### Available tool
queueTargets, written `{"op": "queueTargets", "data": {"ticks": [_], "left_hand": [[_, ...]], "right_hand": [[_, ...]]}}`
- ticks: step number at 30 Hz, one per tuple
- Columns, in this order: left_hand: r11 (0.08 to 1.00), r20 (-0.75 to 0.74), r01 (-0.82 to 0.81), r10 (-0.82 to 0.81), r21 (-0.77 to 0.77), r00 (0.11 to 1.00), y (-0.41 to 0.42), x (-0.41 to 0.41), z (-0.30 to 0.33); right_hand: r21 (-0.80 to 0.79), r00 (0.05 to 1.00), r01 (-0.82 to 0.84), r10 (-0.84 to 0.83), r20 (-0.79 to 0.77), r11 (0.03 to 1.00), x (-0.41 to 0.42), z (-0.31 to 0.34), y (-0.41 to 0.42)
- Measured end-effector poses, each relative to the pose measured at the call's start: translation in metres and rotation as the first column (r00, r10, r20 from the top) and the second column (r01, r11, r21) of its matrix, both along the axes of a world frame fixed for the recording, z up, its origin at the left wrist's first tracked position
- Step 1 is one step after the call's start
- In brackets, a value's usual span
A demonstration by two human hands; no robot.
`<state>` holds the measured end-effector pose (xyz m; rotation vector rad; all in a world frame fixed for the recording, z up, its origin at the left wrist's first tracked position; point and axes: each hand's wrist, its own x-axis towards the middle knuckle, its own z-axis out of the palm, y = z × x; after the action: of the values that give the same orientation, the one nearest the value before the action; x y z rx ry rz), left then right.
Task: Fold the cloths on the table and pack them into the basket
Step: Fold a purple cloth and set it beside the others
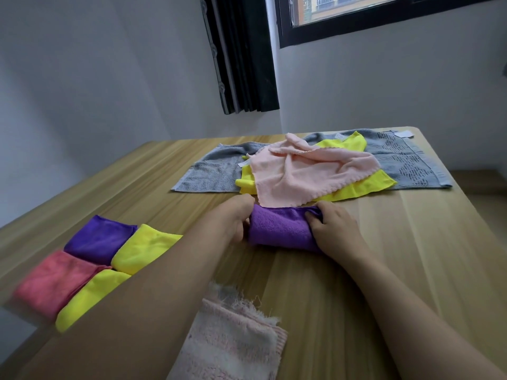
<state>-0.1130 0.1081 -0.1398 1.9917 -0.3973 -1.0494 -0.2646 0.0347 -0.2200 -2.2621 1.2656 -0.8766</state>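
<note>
item: small purple knit cloth (pixel 279 229), folded, centre of the wooden table (pixel 411 242). left hand (pixel 233 218) and right hand (pixel 333 229) grip its two ends, likely to square the fold. four folded cloths (pixel 90 264) wait near left; unfolded pile (pixel 307 171) far. basket unseen.

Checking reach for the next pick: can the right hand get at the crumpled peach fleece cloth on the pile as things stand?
Probably yes. The crumpled peach fleece cloth lies on top of the pile, uncovered, just beyond the right hand. But that hand and the left hand both grip the folded purple cloth, so it must let go first.
</note>
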Motion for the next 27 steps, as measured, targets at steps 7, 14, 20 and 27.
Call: {"op": "queueTargets", "data": {"ticks": [7,14,20,27], "left_hand": [[0.984,0.212,0.147,-0.123,-0.1,0.969,-0.002,-0.012,0.0],[0.909,0.292,0.405,-0.416,0.1,0.861,0.005,-0.012,0.004],[0.816,0.181,0.542,-0.575,0.2,0.798,0.017,0.005,0.008],[0.857,0.344,0.469,-0.515,0.212,0.785,0.008,0.011,0.002]], "right_hand": [[0.016,1.0,0.011,-0.011,0.008,1.0,0.0,0.001,0.001],[0.08,0.998,0.006,-0.011,0.069,0.997,0.0,0.003,0.002],[0.098,0.997,0.03,-0.036,0.063,0.995,0.002,-0.001,-0.002],[0.07,0.993,0.022,-0.029,0.112,0.997,0.002,-0.005,-0.003]]}}
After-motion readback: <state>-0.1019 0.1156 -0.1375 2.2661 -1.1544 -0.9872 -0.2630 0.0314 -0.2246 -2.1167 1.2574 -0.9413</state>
